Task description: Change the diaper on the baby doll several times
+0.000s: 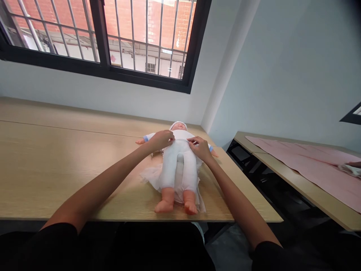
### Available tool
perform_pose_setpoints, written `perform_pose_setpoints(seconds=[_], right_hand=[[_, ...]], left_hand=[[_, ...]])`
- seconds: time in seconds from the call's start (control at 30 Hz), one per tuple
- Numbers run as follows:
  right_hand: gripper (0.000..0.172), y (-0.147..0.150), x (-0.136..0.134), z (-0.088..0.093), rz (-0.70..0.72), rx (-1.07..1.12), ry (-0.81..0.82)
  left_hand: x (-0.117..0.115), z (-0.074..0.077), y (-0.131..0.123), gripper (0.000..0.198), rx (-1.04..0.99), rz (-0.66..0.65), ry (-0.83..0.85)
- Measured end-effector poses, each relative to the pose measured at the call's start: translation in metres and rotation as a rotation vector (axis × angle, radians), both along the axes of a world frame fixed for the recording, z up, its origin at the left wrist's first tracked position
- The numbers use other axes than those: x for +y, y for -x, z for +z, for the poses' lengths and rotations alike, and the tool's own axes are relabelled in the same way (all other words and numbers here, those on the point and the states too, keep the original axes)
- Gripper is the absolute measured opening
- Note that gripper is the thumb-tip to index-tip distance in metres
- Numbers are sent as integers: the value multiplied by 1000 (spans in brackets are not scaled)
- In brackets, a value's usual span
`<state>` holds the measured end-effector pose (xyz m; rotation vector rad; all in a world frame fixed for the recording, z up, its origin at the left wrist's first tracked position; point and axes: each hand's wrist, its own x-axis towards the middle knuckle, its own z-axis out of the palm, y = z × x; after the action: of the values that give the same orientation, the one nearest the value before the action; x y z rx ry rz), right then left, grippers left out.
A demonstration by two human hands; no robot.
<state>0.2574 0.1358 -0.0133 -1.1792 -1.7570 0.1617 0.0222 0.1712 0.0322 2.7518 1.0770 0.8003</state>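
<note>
A baby doll (180,165) lies on its back on the table, head away from me, bare feet toward the near edge. It wears a white cap (178,122), a white top with blue cuffs and white pants (169,169). At the doll's waist, my left hand (163,139) is closed with its fingertips on the waistband, at the left side. My right hand (199,146) pinches the same waistband on the right side. Crumpled thin white cloth (153,176) spreads beneath the doll's legs.
The wooden table (56,165) runs under the barred window (146,41). Across a gap on the right, a second table (318,209) carries a pink cloth (304,162). Another person's hand (354,164) with white fabric (349,170) shows at the right edge.
</note>
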Motion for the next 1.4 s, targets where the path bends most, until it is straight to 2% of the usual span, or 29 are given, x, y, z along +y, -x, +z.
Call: perform_pose_setpoints(seconds=[0.13, 0.3, 0.4, 0.6, 0.7, 0.87, 0.97, 1.07, 1.23, 1.4], right_hand=[[22, 2, -2, 0, -11, 97, 55], [23, 3, 4, -3, -45, 99, 42], [24, 3, 12, -5, -65, 106, 48], [26, -2, 26, -13, -103, 206, 158], [29, -6, 29, -16, -145, 200, 110], [17, -10, 25, -14, -107, 8, -105], [21, -8, 20, -13, -74, -77, -129], [26, -6, 16, -14, -58, -61, -117], [22, -5, 15, -13, -45, -21, -71], [21, -4, 14, -12, -49, -20, -58]], left_hand=[[-7, -4, -5, 21, 38, 68, -16], [-4, -12, -5, 21, -32, 69, -54], [2, -15, -2, 16, -112, 85, 3], [14, -27, 11, 18, -206, 130, 152], [16, -31, 13, 15, -227, 142, 165], [7, -24, 6, 29, -196, 36, 20], [1, -18, 1, 37, -42, 38, -150], [-2, -15, 1, 39, 69, 75, -257], [-3, -15, 1, 31, -66, 21, -149], [-4, -16, -1, 29, -73, 0, -97]])
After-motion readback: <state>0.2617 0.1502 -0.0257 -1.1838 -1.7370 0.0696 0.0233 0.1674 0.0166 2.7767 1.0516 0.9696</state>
